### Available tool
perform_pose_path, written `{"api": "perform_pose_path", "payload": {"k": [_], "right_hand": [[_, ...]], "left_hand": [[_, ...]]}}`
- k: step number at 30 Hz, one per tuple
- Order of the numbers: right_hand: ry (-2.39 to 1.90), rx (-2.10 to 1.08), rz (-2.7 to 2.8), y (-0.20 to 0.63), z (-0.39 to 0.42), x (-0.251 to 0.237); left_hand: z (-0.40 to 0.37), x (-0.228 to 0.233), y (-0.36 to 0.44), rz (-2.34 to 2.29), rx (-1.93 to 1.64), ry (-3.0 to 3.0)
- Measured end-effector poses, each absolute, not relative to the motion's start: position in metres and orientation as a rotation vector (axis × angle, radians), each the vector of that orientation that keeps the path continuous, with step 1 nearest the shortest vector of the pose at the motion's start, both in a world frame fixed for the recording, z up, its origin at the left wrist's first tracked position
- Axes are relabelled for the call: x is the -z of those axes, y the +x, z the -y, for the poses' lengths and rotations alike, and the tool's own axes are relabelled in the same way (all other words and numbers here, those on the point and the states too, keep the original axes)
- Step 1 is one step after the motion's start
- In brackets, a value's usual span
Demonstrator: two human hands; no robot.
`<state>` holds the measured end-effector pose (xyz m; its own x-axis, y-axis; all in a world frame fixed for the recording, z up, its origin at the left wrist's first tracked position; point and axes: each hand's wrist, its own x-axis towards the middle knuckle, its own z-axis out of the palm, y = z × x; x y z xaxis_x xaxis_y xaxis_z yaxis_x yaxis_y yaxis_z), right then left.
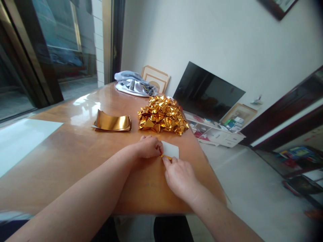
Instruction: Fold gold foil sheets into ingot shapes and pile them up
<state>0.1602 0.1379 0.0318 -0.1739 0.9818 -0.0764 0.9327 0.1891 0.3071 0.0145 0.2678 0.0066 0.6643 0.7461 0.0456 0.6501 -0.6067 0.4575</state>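
Note:
A sheet of gold foil paper [171, 150] lies on the table with its white side up, its near edge turned over into a narrow gold strip. My left hand [150, 147], its fingers curled, grips the left end of this sheet. At the folded edge, the fingertips of my right hand [181, 175] are closed and pressed onto the strip. Just beyond my hands rises a heap of folded gold foil pieces [163, 116]. Left of the heap rests a stack of gold foil sheets [112, 121], the top one curling upward.
The wooden table [75, 148] has its right edge close to my right hand. A white sheet [25, 137] lies at the left. Grey fabric [133, 84] is bundled at the far end. Past the table stand a television [208, 92] and a low white cabinet [214, 134].

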Motion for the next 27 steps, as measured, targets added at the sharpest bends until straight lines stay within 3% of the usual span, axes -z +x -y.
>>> {"api": "perform_pose_path", "payload": {"k": [27], "right_hand": [[2.051,-0.191,-2.422,0.226,-0.118,-0.018]], "left_hand": [[-0.268,-0.010,0.010,-1.059,-0.256,2.489]]}}
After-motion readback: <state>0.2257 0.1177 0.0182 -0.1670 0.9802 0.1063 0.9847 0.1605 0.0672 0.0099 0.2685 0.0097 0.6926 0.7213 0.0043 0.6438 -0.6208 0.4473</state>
